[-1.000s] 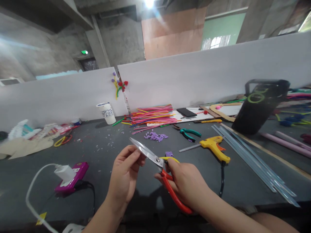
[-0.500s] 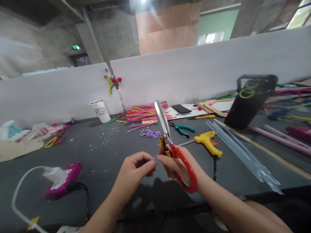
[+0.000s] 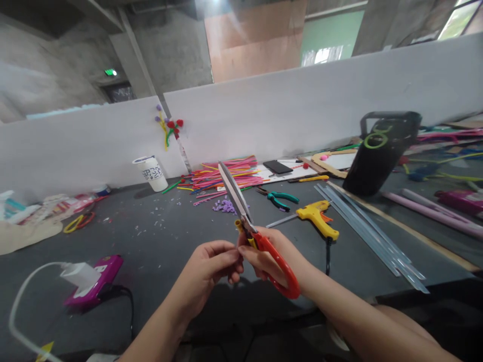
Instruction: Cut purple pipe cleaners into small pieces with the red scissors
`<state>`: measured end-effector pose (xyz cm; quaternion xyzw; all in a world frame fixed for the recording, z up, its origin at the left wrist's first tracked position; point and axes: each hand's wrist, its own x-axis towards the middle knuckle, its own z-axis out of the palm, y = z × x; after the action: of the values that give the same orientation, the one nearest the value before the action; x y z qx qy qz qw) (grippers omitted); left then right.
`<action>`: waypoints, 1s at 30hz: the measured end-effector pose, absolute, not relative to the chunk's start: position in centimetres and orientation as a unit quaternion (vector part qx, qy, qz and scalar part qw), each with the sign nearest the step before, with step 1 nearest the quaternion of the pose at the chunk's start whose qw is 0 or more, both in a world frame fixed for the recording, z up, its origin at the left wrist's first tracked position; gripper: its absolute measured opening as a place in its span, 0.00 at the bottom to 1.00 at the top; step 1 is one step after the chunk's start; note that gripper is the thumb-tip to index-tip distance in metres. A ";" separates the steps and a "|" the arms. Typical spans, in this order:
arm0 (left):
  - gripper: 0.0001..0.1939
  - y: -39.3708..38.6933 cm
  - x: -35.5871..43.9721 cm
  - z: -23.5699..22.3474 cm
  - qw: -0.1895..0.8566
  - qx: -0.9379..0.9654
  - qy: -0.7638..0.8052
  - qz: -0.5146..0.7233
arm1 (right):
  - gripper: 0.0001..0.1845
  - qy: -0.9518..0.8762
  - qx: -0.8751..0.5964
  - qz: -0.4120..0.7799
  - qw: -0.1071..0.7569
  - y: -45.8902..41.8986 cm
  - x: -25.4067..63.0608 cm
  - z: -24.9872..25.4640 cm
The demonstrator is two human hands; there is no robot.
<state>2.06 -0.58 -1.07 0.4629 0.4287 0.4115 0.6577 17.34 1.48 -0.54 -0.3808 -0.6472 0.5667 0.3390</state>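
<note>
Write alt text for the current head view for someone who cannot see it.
A person's left hand and right hand are close together above a dark table, the right hand holding red-handled scissors, blades pointing away. Beyond lie purple snippets, colorful pipe cleaners, teal-handled pliers and a yellow glue gun.

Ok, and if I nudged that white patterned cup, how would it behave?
The white cup would probably tip easily, being tall and narrower at its base. It looks like a paper cup, so likely light and crushable, contents unclear.
</note>
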 end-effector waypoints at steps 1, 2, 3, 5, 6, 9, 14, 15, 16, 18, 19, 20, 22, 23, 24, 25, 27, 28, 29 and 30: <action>0.05 -0.5 2.0 -1.1 0.651 0.469 0.434 0.409 | 0.04 -0.646 -0.386 0.564 0.340 1.5 17.3 -0.5; 0.04 -0.5 1.9 -1.1 0.640 0.481 0.439 0.408 | 0.04 -0.645 -0.393 0.560 0.340 1.5 17.4 -0.3; 0.03 -0.4 1.8 -1.1 0.628 0.496 0.443 0.405 | 0.04 -0.644 -0.402 0.556 0.339 1.5 17.4 -0.2; 0.04 -0.3 1.6 -1.0 0.605 0.519 0.448 0.404 | 0.03 -0.649 -0.408 0.547 0.334 1.7 17.4 0.0; 0.05 -0.2 1.6 -0.9 0.603 0.520 0.450 0.404 | 0.03 -0.655 -0.407 0.543 0.331 1.8 17.5 0.1; 0.06 -0.2 1.6 -0.9 0.623 0.494 0.450 0.407 | 0.04 -0.667 -0.400 0.543 0.316 2.2 17.6 -0.3; 0.03 -0.4 1.9 -1.1 0.615 0.509 0.444 0.408 | 0.05 -0.666 -0.386 0.554 0.318 2.5 17.5 -1.3; 0.03 -0.5 1.9 -1.1 0.607 0.517 0.444 0.408 | 0.05 -0.665 -0.384 0.555 0.321 2.5 17.5 -1.3; 0.03 -0.5 1.9 -1.1 0.598 0.526 0.445 0.408 | 0.05 -0.663 -0.384 0.555 0.323 2.5 17.5 -1.3; 0.02 -0.5 1.9 -1.0 0.571 0.543 0.454 0.415 | 0.04 -0.662 -0.391 0.552 0.323 2.4 17.5 -0.9; 0.02 -0.5 2.0 -0.9 0.552 0.551 0.463 0.421 | 0.04 -0.661 -0.397 0.548 0.324 2.4 17.5 -0.7; 0.02 -0.5 2.0 -0.8 0.530 0.557 0.473 0.429 | 0.05 -0.660 -0.405 0.542 0.327 2.3 17.5 -0.6; 0.03 -0.6 2.0 -0.6 0.488 0.566 0.493 0.444 | 0.05 -0.654 -0.419 0.530 0.340 2.3 17.6 -0.3; 0.03 -0.6 1.9 -0.6 0.473 0.570 0.500 0.449 | 0.05 -0.650 -0.423 0.527 0.347 2.3 17.6 -0.3; 0.02 -0.6 1.9 -0.6 0.464 0.574 0.504 0.449 | 0.05 -0.647 -0.424 0.527 0.353 2.3 17.6 -0.3; 0.02 -0.6 1.9 -0.6 0.458 0.580 0.506 0.445 | 0.05 -0.644 -0.423 0.529 0.356 2.4 17.6 -0.4; 0.02 -0.6 1.9 -0.8 0.447 0.599 0.507 0.430 | 0.06 -0.643 -0.423 0.533 0.353 2.4 17.6 -0.6; 0.03 -0.6 1.9 -0.9 0.437 0.611 0.507 0.422 | 0.06 -0.643 -0.422 0.536 0.348 2.4 17.5 -0.7; 0.03 -0.5 1.9 -1.0 0.424 0.624 0.509 0.415 | 0.06 -0.644 -0.422 0.538 0.344 2.5 17.5 -0.9; 0.03 -0.5 2.0 -1.1 0.408 0.635 0.511 0.411 | 0.05 -0.645 -0.422 0.539 0.339 2.5 17.5 -1.0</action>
<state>1.96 -0.50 -1.13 0.6353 0.5107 0.4109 0.4083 17.50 2.50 -0.96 -0.4223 -0.6451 0.5390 0.3391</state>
